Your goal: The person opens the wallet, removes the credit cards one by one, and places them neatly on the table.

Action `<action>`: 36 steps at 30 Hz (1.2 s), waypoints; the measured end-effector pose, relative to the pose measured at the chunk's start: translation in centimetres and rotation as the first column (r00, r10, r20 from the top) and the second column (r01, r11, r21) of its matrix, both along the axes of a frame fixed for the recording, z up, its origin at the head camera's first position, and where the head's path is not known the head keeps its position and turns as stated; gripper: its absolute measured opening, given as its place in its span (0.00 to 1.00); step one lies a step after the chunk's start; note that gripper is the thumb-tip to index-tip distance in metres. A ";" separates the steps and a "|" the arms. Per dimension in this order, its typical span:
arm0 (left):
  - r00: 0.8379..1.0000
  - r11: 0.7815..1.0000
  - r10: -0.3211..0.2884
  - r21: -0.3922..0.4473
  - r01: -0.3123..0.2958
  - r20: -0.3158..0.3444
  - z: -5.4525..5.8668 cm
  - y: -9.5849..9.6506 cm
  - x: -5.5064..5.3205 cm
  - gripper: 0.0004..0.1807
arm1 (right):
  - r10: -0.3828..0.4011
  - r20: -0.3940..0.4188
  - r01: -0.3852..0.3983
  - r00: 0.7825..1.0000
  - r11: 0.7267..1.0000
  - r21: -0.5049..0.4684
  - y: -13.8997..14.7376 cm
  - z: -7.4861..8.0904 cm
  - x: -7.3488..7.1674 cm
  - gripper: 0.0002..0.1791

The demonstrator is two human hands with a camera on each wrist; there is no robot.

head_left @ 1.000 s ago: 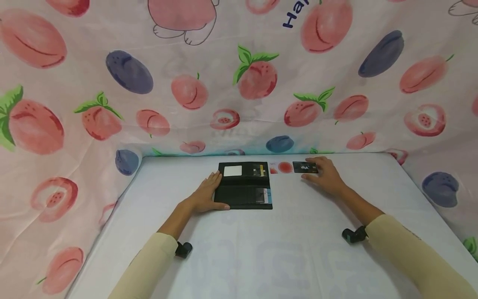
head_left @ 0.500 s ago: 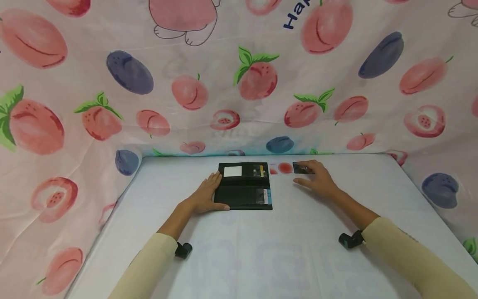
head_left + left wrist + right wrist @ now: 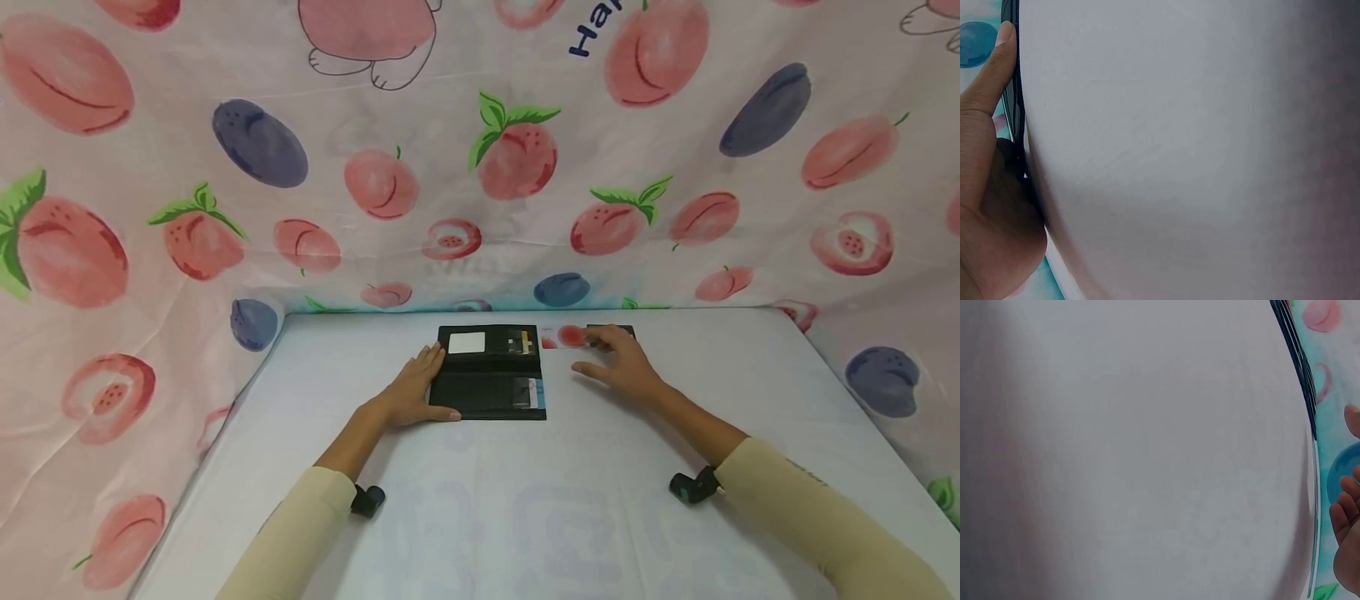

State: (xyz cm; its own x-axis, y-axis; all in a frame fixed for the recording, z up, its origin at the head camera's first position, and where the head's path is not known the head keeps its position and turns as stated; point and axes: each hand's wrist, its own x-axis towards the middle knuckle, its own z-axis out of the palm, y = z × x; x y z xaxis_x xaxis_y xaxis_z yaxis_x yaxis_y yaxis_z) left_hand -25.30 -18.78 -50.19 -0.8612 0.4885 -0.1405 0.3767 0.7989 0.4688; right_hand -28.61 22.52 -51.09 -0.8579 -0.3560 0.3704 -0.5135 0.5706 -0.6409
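A black wallet (image 3: 480, 392) lies spread open on the white table, with cards (image 3: 530, 393) tucked in its right-hand slots and a white patch (image 3: 467, 342) on its upper half. My left hand (image 3: 408, 392) rests along the wallet's left edge, thumb on the near corner; its thumb and the wallet's side also show in the left wrist view. To the right of the wallet is a white card with red round prints (image 3: 570, 337), and beside it a black card (image 3: 627, 331). My right hand (image 3: 622, 362) is over these cards, thumb apart from the fingers, covering most of the black one.
The white table (image 3: 510, 508) ends at a hanging cloth (image 3: 420, 258) printed with fruit, which also closes the left and right sides. Small black cameras (image 3: 369, 502) sit at both wrists, by the sleeves.
My right hand has slid left across the black card, its fingertips now reaching the red-printed card. My left hand and the wallet stay where they were.
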 end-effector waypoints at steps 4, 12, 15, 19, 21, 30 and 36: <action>1.000 1.000 0.002 -0.002 -0.002 0.005 0.1 0.0 0.0 0.69 | -0.011 0.009 0.011 1.000 1.000 0.015 -0.5 -0.1 0.1 0.33; 1.000 1.000 0.006 -0.005 -0.006 0.003 0.1 0.0 0.0 0.68 | -0.011 0.049 0.009 0.999 0.999 0.042 -1.5 -0.1 0.3 0.35; 1.000 1.000 0.004 -0.009 -0.004 0.003 0.1 -0.1 0.0 0.68 | 0.003 0.061 -0.005 0.998 1.000 0.029 -1.9 0.0 0.5 0.34; 1.000 1.000 0.005 -0.010 -0.005 0.002 0.3 0.0 0.1 0.68 | 0.024 0.068 -0.027 0.997 0.999 0.032 -2.5 0.1 0.7 0.34; 1.000 1.000 0.007 -0.013 -0.007 0.005 0.4 0.0 0.1 0.69 | 0.036 0.066 -0.039 0.997 0.999 0.035 -2.9 0.1 0.8 0.35; 1.000 1.000 0.007 -0.017 -0.007 0.007 0.5 0.1 0.2 0.68 | 0.096 0.073 -0.098 0.993 0.995 0.015 -4.6 0.1 1.4 0.37; 1.000 1.000 0.006 -0.020 -0.006 0.010 0.5 0.2 0.1 0.68 | 0.134 0.068 -0.134 0.989 0.991 -0.001 -5.2 -0.1 1.7 0.35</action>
